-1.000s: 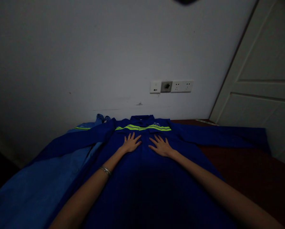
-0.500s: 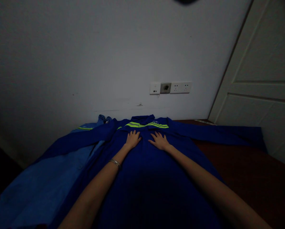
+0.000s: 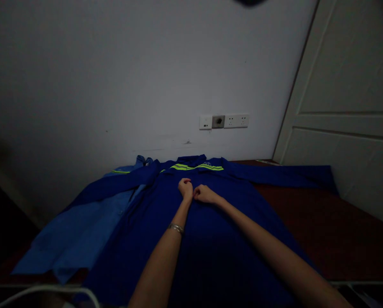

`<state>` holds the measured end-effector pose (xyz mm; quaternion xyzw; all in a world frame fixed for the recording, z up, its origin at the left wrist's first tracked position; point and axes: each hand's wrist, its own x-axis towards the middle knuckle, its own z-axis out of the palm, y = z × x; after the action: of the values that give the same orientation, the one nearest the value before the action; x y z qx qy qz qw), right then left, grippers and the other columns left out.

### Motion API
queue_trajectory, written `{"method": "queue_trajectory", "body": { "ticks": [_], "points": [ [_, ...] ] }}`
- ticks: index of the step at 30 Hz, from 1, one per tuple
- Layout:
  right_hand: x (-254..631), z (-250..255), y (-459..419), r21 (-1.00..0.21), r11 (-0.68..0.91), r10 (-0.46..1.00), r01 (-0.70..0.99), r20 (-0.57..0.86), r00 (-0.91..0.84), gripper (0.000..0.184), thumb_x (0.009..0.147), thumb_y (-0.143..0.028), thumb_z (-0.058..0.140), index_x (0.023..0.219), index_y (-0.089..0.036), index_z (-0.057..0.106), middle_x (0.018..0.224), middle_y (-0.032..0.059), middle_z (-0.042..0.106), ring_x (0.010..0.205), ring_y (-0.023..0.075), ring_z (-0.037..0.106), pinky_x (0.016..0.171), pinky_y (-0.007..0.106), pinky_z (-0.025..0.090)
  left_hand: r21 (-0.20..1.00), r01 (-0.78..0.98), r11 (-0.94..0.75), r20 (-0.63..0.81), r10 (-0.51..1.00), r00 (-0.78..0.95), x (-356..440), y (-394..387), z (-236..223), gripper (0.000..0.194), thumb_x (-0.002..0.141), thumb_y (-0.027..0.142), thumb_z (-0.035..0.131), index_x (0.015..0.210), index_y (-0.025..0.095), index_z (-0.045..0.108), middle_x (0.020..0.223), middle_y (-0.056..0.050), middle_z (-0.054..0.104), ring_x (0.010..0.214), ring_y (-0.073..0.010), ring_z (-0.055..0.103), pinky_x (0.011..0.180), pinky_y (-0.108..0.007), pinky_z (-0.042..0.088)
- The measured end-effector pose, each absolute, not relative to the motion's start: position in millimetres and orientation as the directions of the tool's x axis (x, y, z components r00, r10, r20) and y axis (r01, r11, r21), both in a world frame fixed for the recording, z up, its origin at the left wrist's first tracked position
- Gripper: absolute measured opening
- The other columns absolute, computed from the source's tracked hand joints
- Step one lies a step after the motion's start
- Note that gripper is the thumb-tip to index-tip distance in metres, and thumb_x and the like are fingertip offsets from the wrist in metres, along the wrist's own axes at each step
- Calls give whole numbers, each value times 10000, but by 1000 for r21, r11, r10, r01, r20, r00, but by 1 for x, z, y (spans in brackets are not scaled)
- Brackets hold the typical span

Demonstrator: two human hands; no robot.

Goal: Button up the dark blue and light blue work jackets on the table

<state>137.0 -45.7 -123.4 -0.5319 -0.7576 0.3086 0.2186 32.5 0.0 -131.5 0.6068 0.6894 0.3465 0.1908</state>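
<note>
A dark blue work jacket (image 3: 217, 239) lies spread front up, with a yellow-green reflective band (image 3: 198, 167) across its chest and both sleeves stretched out sideways. Just below the band, over the front's middle line, my left hand (image 3: 185, 188) is closed with its fingers curled in; what they grip is hidden. Close beside it, on the right, my right hand (image 3: 206, 194) is closed in a pinch at the jacket front. Its fingertips almost meet the left wrist. A silvery bracelet (image 3: 176, 228) circles my left wrist.
Under the jacket's left sleeve lies a lighter blue garment (image 3: 79, 235) with a similar band. Both rest on a dark reddish surface (image 3: 294, 214) against a grey wall (image 3: 114, 77) with sockets (image 3: 236, 121). A panelled door (image 3: 345, 98) stands right; a white cable (image 3: 44, 288) crosses the lower left.
Both hands have gone from lying flat with spread fingers to closed, and have come together at the jacket's middle. The view has pulled back, showing the front edge and cable.
</note>
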Motion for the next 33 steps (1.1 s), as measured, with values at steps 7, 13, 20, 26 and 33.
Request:
{"method": "queue_trajectory", "body": {
  "ticks": [7,13,20,26,33],
  "points": [
    [134,-128,-52,-739,189,939,647,-56,-338,296,625,-83,517,875,-117,673,763,32,675,646,108,583,553,165,403,735,678,-3,100,990,-104,5,-15,-132,301,730,64,382,891,138,626,922,-63,649,830,-134,599,702,-210,456],
    [136,-133,-49,-762,197,926,617,-62,-372,287,628,-88,539,884,-120,665,774,29,679,654,102,588,558,159,409,828,560,-6,-9,1000,25,-25,-19,-133,215,689,87,440,819,110,610,671,-22,618,457,-67,524,440,-162,404],
    [137,-139,-42,-832,172,901,528,-83,-425,280,599,-128,601,872,-102,658,695,19,665,576,88,550,504,157,379,866,473,163,-357,863,357,-42,-41,-117,146,700,207,514,753,94,589,607,-35,622,416,-87,544,332,-149,342],
    [138,-128,-40,-879,56,882,474,-179,-436,223,592,-139,592,797,-108,672,594,-14,622,482,64,483,466,157,373,832,517,201,-461,769,443,-43,-48,-112,161,636,242,623,705,96,624,564,-24,629,431,-82,549,370,-153,386],
    [139,-126,-38,-896,89,840,435,-167,-516,162,590,-131,568,726,-109,653,537,-36,567,467,57,449,468,158,361,797,577,177,-460,798,391,-37,-44,-114,125,618,218,634,597,95,619,503,2,596,356,-46,468,336,-148,324]
  ]
}}
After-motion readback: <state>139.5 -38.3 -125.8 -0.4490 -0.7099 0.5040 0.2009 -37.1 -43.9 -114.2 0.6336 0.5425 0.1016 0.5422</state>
